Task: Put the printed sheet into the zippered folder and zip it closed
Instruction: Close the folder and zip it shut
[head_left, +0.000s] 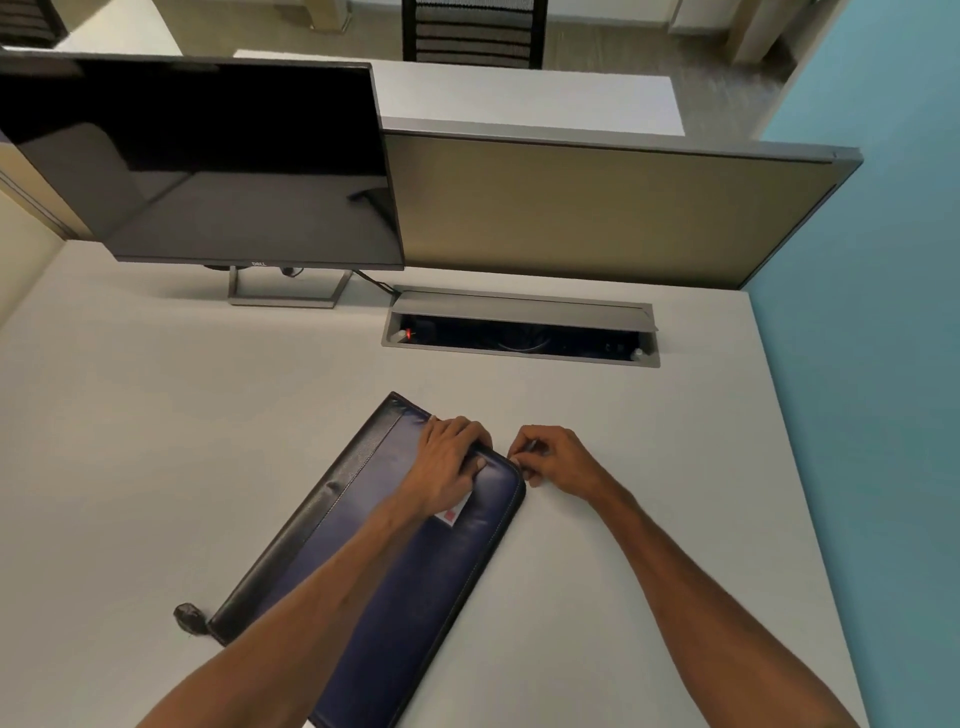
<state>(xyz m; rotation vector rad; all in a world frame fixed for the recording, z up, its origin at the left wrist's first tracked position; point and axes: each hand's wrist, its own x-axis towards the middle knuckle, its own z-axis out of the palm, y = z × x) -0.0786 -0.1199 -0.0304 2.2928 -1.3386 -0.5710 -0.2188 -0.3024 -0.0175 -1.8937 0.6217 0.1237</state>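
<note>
The folder (457, 561) lies flat on the bench (649, 519) in the lower middle of the frame. Its long axis runs from the bottom edge up toward the centre, leaning right, with the black spine strip along its left side. It looks folded shut.

The left hand (447, 462) lies on the folder's upper end, fingers curled over the top edge, holding it down. The right hand (550, 462) is just beside the upper right corner, off the cover, with its fingertips pinched on a small pale thing there. That is probably the zip pull (521, 460), though it is too small to be sure.

A white and red scrap (452, 514) shows under the left wrist. Whether it is the sheet or a label I cannot tell, and no sheet lies elsewhere on the bench, so it is likely already inside.

From this corner the zip track turns, one way along the top edge under the left hand and the other down the right long edge toward the bottom of the frame. The right hand is the nearer one to that long edge. Which stretch is still unzipped cannot be read here.
</note>
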